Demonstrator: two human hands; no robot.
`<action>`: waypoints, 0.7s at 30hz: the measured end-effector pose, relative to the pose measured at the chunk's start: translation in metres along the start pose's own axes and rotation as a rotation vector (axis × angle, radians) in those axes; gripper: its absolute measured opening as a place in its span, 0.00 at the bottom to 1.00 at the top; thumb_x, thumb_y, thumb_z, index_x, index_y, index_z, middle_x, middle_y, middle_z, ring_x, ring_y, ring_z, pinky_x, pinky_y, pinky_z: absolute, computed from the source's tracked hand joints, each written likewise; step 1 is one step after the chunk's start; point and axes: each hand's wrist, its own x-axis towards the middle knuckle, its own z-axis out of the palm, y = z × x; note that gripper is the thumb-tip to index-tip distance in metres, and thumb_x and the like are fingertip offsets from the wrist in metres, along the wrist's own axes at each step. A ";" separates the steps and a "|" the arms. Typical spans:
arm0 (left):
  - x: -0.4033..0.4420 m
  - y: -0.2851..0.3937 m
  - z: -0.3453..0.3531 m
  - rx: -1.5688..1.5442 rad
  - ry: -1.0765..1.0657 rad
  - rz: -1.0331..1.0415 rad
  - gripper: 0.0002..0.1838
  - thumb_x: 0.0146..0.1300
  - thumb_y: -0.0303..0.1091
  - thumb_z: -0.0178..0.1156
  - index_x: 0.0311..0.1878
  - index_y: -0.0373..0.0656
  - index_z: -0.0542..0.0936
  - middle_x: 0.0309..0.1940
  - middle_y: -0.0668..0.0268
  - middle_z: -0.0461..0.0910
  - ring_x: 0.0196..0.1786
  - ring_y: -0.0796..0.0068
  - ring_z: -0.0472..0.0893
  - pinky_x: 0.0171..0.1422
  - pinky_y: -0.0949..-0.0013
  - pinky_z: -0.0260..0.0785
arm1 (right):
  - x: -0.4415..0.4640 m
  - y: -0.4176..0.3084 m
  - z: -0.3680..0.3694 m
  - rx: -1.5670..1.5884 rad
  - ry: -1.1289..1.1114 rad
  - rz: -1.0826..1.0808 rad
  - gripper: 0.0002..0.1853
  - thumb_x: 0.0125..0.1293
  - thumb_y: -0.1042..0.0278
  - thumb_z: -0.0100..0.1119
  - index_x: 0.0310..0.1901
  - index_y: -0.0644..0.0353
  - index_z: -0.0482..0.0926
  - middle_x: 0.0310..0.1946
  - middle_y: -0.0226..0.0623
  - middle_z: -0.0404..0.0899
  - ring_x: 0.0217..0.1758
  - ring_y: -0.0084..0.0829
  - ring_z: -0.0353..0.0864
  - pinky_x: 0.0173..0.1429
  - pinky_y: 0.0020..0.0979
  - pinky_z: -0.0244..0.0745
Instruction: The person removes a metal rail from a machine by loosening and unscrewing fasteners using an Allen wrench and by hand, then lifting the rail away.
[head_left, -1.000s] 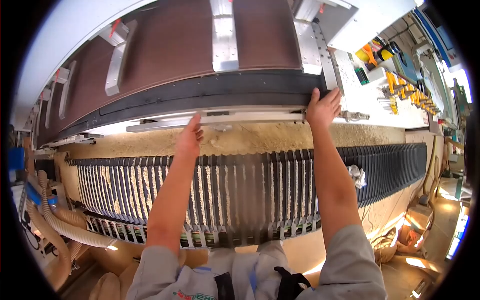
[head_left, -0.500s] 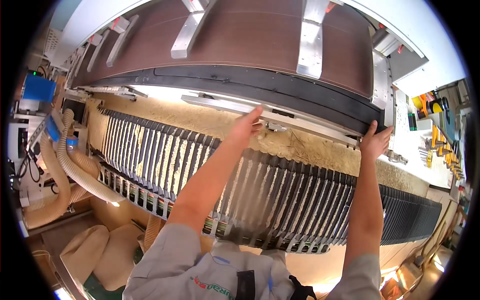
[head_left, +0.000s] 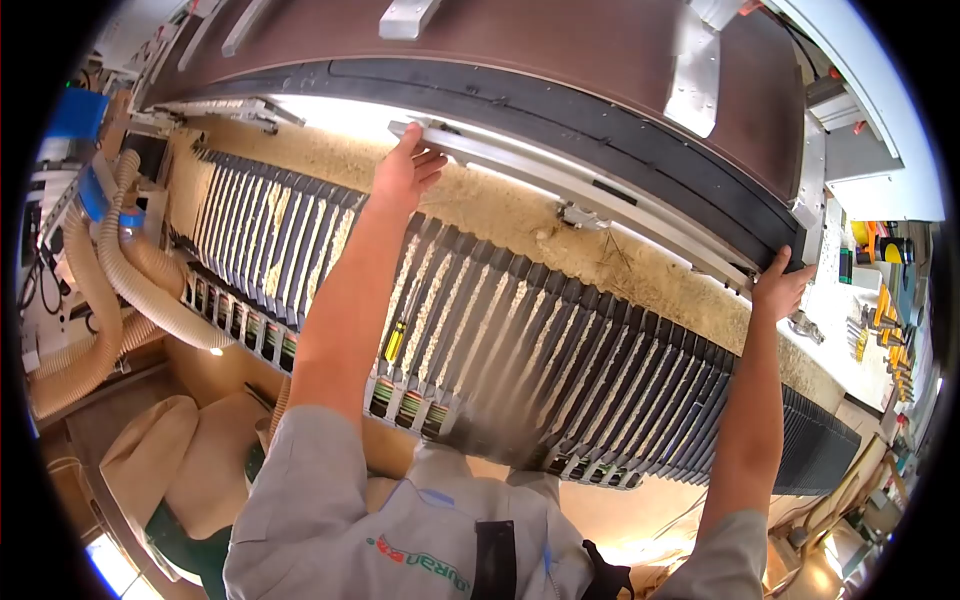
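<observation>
The left hand (head_left: 408,175), fingers loosely parted, touches a metal bar (head_left: 540,177) running toward the right hand (head_left: 780,288), spread against a black strip (head_left: 620,150). Below both hands lies a dusty ribbed cover (head_left: 640,370); hoses (head_left: 150,302) bend farther left.

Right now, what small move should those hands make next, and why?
Perhaps close the left hand around the left end of the silver rail: it is right at that end, but its fingers look loose and open. The right hand is at the right end of the dark bar, so a surer left hold might help steady both sides.
</observation>
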 end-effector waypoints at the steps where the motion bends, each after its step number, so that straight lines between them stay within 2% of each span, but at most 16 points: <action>1: 0.001 0.001 -0.001 0.016 -0.004 -0.004 0.39 0.75 0.62 0.55 0.69 0.32 0.68 0.65 0.50 0.74 0.66 0.55 0.78 0.72 0.49 0.66 | 0.000 0.000 0.000 -0.006 -0.008 0.012 0.50 0.74 0.26 0.45 0.81 0.63 0.52 0.76 0.58 0.64 0.78 0.56 0.62 0.81 0.50 0.51; 2: 0.002 0.002 -0.003 0.046 -0.017 -0.003 0.38 0.75 0.63 0.55 0.68 0.33 0.69 0.66 0.50 0.74 0.66 0.54 0.78 0.74 0.49 0.64 | 0.002 0.006 0.007 -0.031 0.059 -0.034 0.51 0.73 0.26 0.46 0.81 0.62 0.52 0.73 0.59 0.68 0.75 0.57 0.68 0.78 0.52 0.58; 5: 0.010 0.000 -0.009 0.057 -0.030 -0.018 0.35 0.74 0.63 0.57 0.65 0.39 0.73 0.64 0.54 0.77 0.68 0.57 0.77 0.79 0.41 0.55 | 0.000 -0.011 -0.010 -0.045 -0.059 0.054 0.51 0.72 0.27 0.48 0.81 0.62 0.52 0.70 0.59 0.73 0.69 0.59 0.75 0.72 0.56 0.65; 7: 0.008 0.003 -0.004 0.103 -0.003 -0.016 0.35 0.72 0.65 0.58 0.62 0.40 0.75 0.63 0.56 0.79 0.67 0.58 0.78 0.80 0.39 0.52 | 0.001 -0.006 -0.005 -0.055 0.042 -0.009 0.50 0.72 0.28 0.51 0.80 0.64 0.54 0.67 0.61 0.75 0.64 0.61 0.79 0.68 0.57 0.70; 9: 0.004 0.006 -0.001 0.118 0.027 -0.005 0.35 0.72 0.65 0.58 0.63 0.40 0.75 0.63 0.55 0.79 0.67 0.58 0.79 0.81 0.39 0.50 | -0.005 -0.021 -0.019 -0.010 0.004 0.037 0.50 0.71 0.31 0.54 0.79 0.66 0.55 0.68 0.63 0.73 0.66 0.62 0.77 0.70 0.55 0.69; 11: 0.011 0.004 -0.006 0.144 0.012 -0.027 0.35 0.72 0.64 0.58 0.65 0.40 0.73 0.64 0.55 0.78 0.67 0.59 0.79 0.78 0.36 0.53 | -0.003 -0.013 -0.014 0.035 0.004 0.018 0.52 0.71 0.31 0.56 0.77 0.71 0.56 0.68 0.67 0.71 0.68 0.64 0.74 0.72 0.54 0.66; 13: -0.010 -0.007 0.005 0.220 0.185 0.029 0.36 0.72 0.63 0.59 0.67 0.40 0.71 0.64 0.55 0.77 0.65 0.60 0.80 0.66 0.45 0.67 | 0.000 0.013 -0.010 0.227 0.062 -0.154 0.53 0.70 0.31 0.57 0.76 0.76 0.57 0.70 0.69 0.68 0.72 0.65 0.69 0.77 0.53 0.62; 14: 0.033 -0.047 -0.022 0.387 0.153 0.171 0.28 0.72 0.59 0.61 0.55 0.41 0.79 0.51 0.57 0.83 0.50 0.64 0.82 0.51 0.50 0.67 | -0.010 0.025 -0.019 0.310 0.059 -0.138 0.52 0.70 0.33 0.59 0.75 0.78 0.58 0.71 0.70 0.67 0.74 0.64 0.67 0.78 0.51 0.60; 16: -0.034 -0.085 -0.013 0.700 0.196 0.506 0.21 0.70 0.50 0.65 0.34 0.39 0.87 0.30 0.59 0.87 0.30 0.69 0.81 0.33 0.61 0.70 | -0.057 0.038 -0.044 0.452 0.026 -0.143 0.50 0.70 0.40 0.64 0.74 0.79 0.58 0.73 0.70 0.63 0.78 0.62 0.62 0.81 0.49 0.56; 17: -0.048 -0.126 -0.019 0.676 0.178 0.687 0.20 0.69 0.48 0.66 0.39 0.36 0.88 0.31 0.57 0.87 0.33 0.69 0.83 0.41 0.60 0.75 | -0.096 0.045 -0.067 0.516 0.016 -0.168 0.48 0.70 0.45 0.66 0.74 0.79 0.58 0.74 0.70 0.61 0.79 0.61 0.60 0.82 0.48 0.55; 18: -0.115 -0.136 0.001 0.701 0.100 0.724 0.20 0.68 0.45 0.67 0.44 0.33 0.87 0.36 0.57 0.88 0.39 0.68 0.85 0.49 0.61 0.77 | -0.138 0.060 -0.083 0.491 -0.062 -0.110 0.44 0.70 0.53 0.67 0.75 0.76 0.59 0.75 0.67 0.61 0.80 0.60 0.59 0.82 0.48 0.54; 19: -0.139 -0.173 -0.004 0.709 0.055 0.692 0.21 0.66 0.42 0.68 0.52 0.34 0.85 0.41 0.57 0.88 0.44 0.67 0.85 0.54 0.62 0.77 | -0.179 0.078 -0.098 0.505 -0.128 -0.104 0.42 0.70 0.56 0.67 0.75 0.73 0.60 0.76 0.65 0.60 0.80 0.61 0.59 0.82 0.50 0.54; 20: -0.156 -0.199 -0.008 0.746 0.002 0.532 0.24 0.66 0.40 0.70 0.58 0.34 0.82 0.46 0.57 0.87 0.48 0.68 0.84 0.56 0.64 0.77 | -0.221 0.105 -0.106 0.438 -0.136 -0.166 0.39 0.70 0.59 0.67 0.75 0.70 0.61 0.76 0.62 0.62 0.79 0.61 0.60 0.82 0.50 0.55; 21: -0.183 -0.207 0.001 0.721 -0.057 0.448 0.23 0.67 0.38 0.70 0.59 0.34 0.81 0.46 0.58 0.86 0.49 0.72 0.83 0.54 0.67 0.77 | -0.258 0.119 -0.128 0.384 -0.202 -0.148 0.39 0.69 0.61 0.67 0.75 0.70 0.62 0.75 0.61 0.64 0.78 0.60 0.61 0.81 0.50 0.57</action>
